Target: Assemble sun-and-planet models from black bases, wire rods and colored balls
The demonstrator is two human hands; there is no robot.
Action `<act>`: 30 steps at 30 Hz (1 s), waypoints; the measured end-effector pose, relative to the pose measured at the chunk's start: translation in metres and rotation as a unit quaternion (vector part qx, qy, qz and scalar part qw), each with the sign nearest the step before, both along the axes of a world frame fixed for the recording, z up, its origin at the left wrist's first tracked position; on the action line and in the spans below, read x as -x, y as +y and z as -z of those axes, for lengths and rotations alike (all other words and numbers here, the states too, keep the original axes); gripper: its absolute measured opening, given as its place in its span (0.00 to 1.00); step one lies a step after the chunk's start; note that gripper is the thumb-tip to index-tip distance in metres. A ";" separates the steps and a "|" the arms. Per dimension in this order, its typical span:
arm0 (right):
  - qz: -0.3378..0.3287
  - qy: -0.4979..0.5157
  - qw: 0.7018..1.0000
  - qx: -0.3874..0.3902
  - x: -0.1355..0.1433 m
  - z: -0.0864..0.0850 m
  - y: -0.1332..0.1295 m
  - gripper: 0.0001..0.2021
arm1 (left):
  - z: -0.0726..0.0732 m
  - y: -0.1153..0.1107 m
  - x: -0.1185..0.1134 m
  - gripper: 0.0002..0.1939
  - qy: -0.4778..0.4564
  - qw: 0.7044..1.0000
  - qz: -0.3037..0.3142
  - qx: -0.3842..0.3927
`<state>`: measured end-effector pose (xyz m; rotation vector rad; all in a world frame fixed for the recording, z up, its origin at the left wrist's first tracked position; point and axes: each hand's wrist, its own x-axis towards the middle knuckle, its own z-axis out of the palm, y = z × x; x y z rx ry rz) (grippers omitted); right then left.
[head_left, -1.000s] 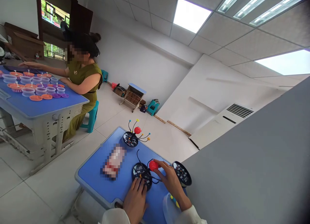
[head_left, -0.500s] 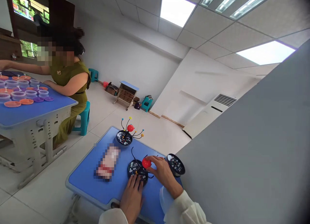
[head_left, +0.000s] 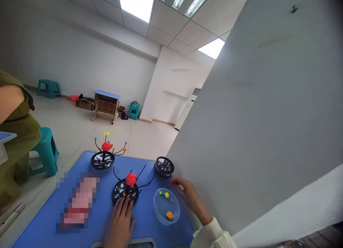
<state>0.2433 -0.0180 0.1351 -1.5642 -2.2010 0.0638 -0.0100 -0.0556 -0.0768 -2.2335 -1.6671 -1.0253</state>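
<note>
My left hand (head_left: 121,219) lies with its fingers spread on the near edge of a round black base (head_left: 117,194). A red ball (head_left: 131,179) sits at the middle of that base, with bare black curved arms around it. My right hand (head_left: 189,196) is off the ball, above the right side of the desk, fingers apart and holding nothing I can see. Just left of it is a clear round container (head_left: 166,207) with small yellow, blue and orange balls and an orange ringed piece (head_left: 169,215).
A finished-looking model with coloured balls (head_left: 102,160) stands at the desk's back left. Another round black base (head_left: 164,166) is at the back right, by the grey wall. A pixelated pink item (head_left: 81,199) lies left. A person in green (head_left: 18,119) sits at far left.
My right hand has let go of the red ball and moved right, beside the container. My left hand stays on the base. The view has turned right, and the container now shows.
</note>
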 end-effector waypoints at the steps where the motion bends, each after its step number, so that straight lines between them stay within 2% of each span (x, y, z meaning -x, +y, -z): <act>1: 0.009 -0.015 1.000 0.007 -0.008 0.011 -0.007 0.13 | 0.003 0.001 0.001 0.21 0.000 1.000 0.002 -0.011; 5: 0.060 -0.076 0.995 0.005 -0.019 0.045 -0.020 0.10 | 0.006 0.005 0.005 0.19 -0.001 0.999 0.012 -0.034; 9: 0.086 -0.110 0.990 -0.006 -0.014 0.061 -0.013 0.12 | 0.004 0.005 0.008 0.16 0.004 0.999 0.010 -0.036; 15: 0.098 -0.096 0.990 -0.023 -0.009 0.069 -0.006 0.17 | -0.001 0.005 0.012 0.11 0.008 0.999 -0.005 -0.033; 19: 0.099 -0.066 0.993 -0.025 -0.011 0.066 -0.011 0.14 | -0.013 0.003 0.015 0.10 -0.037 0.999 0.008 0.001; 20: 0.091 -0.033 0.995 -0.019 -0.009 0.064 -0.013 0.13 | -0.018 0.002 0.016 0.10 -0.062 0.998 0.018 0.013; 22: 0.048 0.114 0.992 0.018 -0.002 0.060 -0.018 0.10 | -0.031 -0.002 0.018 0.10 -0.133 0.989 0.042 0.041; 23: 0.017 0.220 0.974 0.049 0.005 0.058 -0.021 0.10 | -0.038 -0.004 0.018 0.10 -0.180 0.981 0.049 0.056; 25: -0.041 0.419 0.899 0.120 0.023 0.056 -0.025 0.14 | -0.052 -0.007 0.017 0.13 -0.292 0.951 0.050 0.092; 26: -0.052 0.481 0.862 0.149 0.033 0.055 -0.026 0.17 | -0.059 -0.009 0.015 0.14 -0.351 0.928 0.048 0.115; 28: -0.054 0.553 0.807 0.198 0.053 0.056 -0.027 0.21 | -0.073 -0.010 0.011 0.17 -0.469 0.867 0.049 0.164; 30: -0.047 0.593 0.768 0.238 0.070 0.058 -0.026 0.21 | -0.083 -0.009 0.007 0.20 -0.585 0.784 0.057 0.200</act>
